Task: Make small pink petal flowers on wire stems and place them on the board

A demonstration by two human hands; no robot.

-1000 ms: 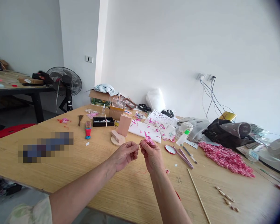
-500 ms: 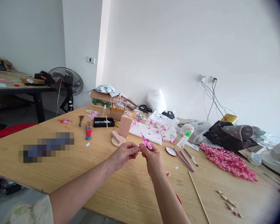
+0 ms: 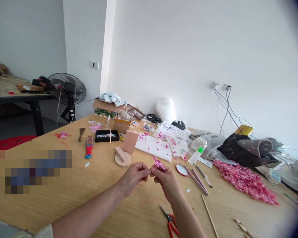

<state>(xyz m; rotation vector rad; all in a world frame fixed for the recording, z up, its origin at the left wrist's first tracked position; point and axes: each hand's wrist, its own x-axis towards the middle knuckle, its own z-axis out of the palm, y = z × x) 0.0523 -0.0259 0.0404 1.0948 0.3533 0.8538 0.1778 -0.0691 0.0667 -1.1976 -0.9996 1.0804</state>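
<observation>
Over the table, a pink artificial flower [image 3: 159, 163] stands out above the pinched thumb and fingers of my right hand [image 3: 168, 185]. My left hand [image 3: 133, 177] is closed in a pinch just beside it, its fingertips meeting those of my right hand. Whatever lies between the left fingertips is too small to make out. Red-handled cutters [image 3: 171, 223] lie below my right wrist. Beyond my hands, a round wooden base [image 3: 118, 161] and an upright wooden block [image 3: 130, 142] stand together. Further pink flower sprigs [image 3: 161, 136] rest about a white pad [image 3: 152, 149].
A red-handled brush [image 3: 89, 147] and a black tray [image 3: 106, 136] lie left. Right are a round red-rimmed piece [image 3: 182, 170], pink tweezers [image 3: 200, 181], a glue bottle [image 3: 196, 155], a wooden stick [image 3: 209, 215] and a pink bead-like heap [image 3: 245, 181]. A box [image 3: 105, 107] stands behind.
My view has shifted, and both hands appear slightly lower, still fingertip to fingertip. The flower has tipped over and shows more from the side. The red-handled cutters now show more fully.
</observation>
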